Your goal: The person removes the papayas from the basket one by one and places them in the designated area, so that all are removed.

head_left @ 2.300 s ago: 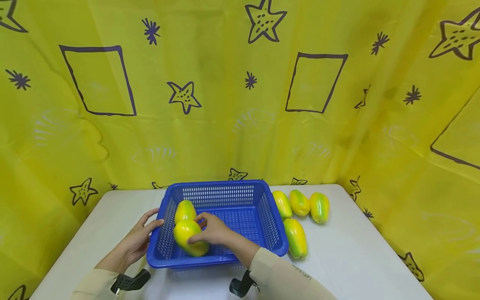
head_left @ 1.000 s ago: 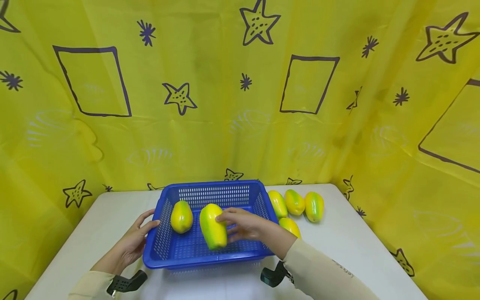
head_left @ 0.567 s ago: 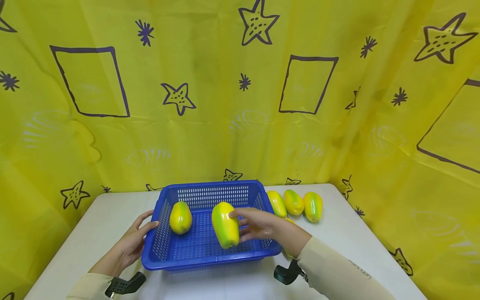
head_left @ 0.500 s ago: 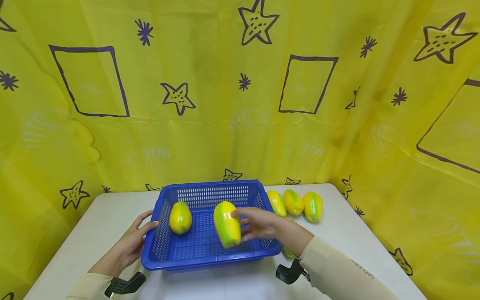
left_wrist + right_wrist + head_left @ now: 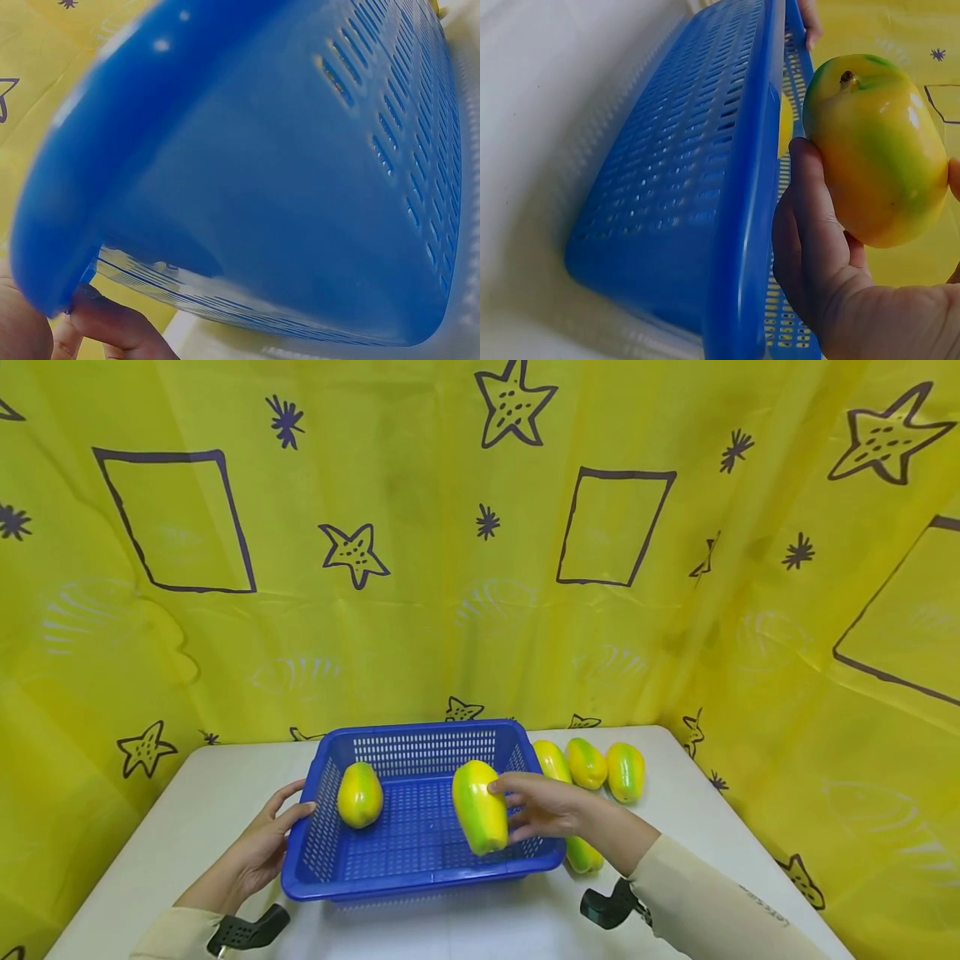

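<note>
A blue perforated basket [image 5: 420,881] stands on the white table [image 5: 195,793]. My right hand [image 5: 543,807] grips a yellow-green papaya [image 5: 480,807] and holds it above the basket's right side; the right wrist view shows the same papaya [image 5: 874,150] just over the basket rim [image 5: 754,195]. One more papaya [image 5: 359,794] lies inside the basket at the left. My left hand [image 5: 262,847] rests against the basket's left wall with fingers fairly straight; the left wrist view shows fingertips [image 5: 112,322] under the basket's rim [image 5: 112,172].
Three papayas [image 5: 588,762] lie in a row on the table right of the basket, and another papaya [image 5: 583,854] lies in front of them, partly behind my right forearm. Yellow patterned cloth [image 5: 480,568] closes in the back and both sides.
My right hand lifted a papaya from the basket's left front beside the other one and carried it rightward over the basket. The left hand stayed on the basket's left wall.
</note>
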Tool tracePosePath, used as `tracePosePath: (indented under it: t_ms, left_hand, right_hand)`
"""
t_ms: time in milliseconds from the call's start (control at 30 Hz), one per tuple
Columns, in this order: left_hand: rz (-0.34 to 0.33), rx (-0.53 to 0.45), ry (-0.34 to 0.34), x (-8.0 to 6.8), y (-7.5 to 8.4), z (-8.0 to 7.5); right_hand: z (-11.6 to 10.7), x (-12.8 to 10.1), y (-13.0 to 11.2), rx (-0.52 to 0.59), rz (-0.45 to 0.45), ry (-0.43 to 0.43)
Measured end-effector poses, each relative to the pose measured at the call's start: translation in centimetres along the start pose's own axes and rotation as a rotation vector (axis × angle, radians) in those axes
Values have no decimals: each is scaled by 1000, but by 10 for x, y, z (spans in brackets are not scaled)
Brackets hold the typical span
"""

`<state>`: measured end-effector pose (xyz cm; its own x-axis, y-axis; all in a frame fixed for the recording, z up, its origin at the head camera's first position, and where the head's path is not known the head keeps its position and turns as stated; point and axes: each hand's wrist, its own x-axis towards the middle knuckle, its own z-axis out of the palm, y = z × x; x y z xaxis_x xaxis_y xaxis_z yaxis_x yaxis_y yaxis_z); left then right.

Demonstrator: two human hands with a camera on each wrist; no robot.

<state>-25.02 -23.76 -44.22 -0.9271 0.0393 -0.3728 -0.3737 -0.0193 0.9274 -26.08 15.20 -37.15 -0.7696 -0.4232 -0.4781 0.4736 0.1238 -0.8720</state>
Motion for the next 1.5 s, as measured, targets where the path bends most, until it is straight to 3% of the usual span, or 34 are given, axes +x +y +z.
tracePosePath:
  t_ms: [567, 800, 1033, 1500]
  left_hand:
    - [9, 10, -2, 1, 1, 1]
    - [11, 13, -3, 1, 1, 2]
    - [10, 19, 3, 2, 1, 2]
    - [3, -9, 0, 0, 0, 0]
  right_hand:
    - [-28, -25, -4, 12, 38, 43]
    - [-39, -36, -8, -66, 17, 62]
    - [-53, -46, -10, -61, 19, 87]
    - [-79, -59, -1, -66, 26, 132]
